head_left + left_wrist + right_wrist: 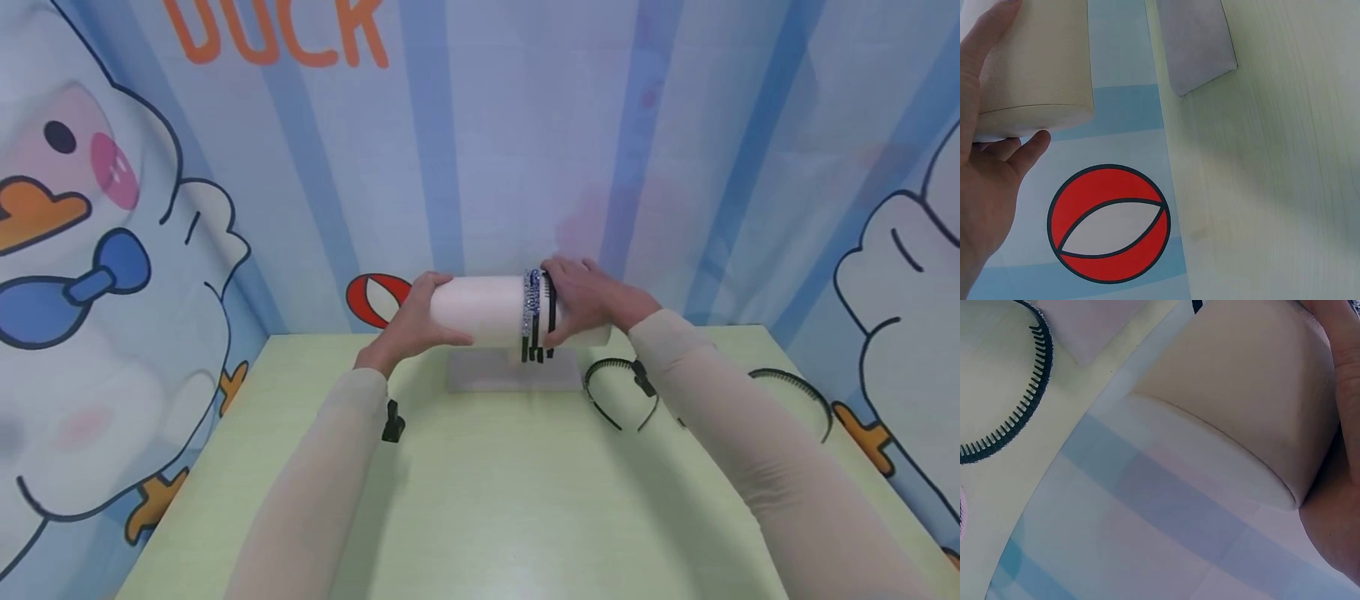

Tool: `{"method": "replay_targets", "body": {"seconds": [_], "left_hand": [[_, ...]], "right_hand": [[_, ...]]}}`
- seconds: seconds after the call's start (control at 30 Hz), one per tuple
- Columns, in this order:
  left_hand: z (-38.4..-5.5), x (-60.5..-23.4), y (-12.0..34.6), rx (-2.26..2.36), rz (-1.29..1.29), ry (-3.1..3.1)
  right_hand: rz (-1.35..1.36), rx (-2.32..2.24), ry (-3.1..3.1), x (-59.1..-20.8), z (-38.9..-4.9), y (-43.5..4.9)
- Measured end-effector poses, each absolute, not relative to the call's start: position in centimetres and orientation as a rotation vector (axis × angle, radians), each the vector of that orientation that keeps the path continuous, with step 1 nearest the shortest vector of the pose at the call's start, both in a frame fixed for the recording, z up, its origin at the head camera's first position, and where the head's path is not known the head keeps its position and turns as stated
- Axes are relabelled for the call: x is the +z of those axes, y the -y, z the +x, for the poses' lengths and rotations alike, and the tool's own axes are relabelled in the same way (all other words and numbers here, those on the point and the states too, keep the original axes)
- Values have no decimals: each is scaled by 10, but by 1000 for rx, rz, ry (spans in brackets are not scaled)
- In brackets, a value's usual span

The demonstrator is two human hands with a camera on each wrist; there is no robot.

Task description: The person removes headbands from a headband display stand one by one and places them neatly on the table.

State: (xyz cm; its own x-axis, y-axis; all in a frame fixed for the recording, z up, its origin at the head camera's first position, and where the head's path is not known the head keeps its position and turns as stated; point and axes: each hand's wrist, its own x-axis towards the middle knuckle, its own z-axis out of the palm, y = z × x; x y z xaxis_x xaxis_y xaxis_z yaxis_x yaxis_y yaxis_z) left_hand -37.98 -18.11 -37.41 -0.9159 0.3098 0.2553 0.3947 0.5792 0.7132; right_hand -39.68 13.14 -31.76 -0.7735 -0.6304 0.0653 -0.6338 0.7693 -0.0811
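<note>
A white padded cylinder (480, 310) lies sideways above a pale flat base (480, 372), forming a headband stand. My left hand (415, 323) grips its left end, thumb at the front, as the left wrist view shows with the hand (991, 181) by the end face. Several headbands sit side by side round the cylinder, including a glittery silver one (527, 308) and a blue sparkly one (534, 292). My right hand (585, 298) holds the rightmost black headband (552, 304) against the cylinder, thumb in front and fingers over the top.
On the table (510, 500), a black toothed headband with a bow (611, 364) lies right of the base. Another toothed headband (806, 383) lies farther right, partly behind my sleeve. A small black clip-like object (392, 423) stands beside my left sleeve. A printed curtain (517, 167) hangs behind.
</note>
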Motion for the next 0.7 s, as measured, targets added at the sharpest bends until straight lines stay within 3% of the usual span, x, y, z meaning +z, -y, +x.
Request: {"method": "replay_targets", "body": {"seconds": [0.7], "left_hand": [[-382, -374, 180, -1225, -612, 2708]], "right_hand": [[936, 185, 2961, -323, -394, -165]]}}
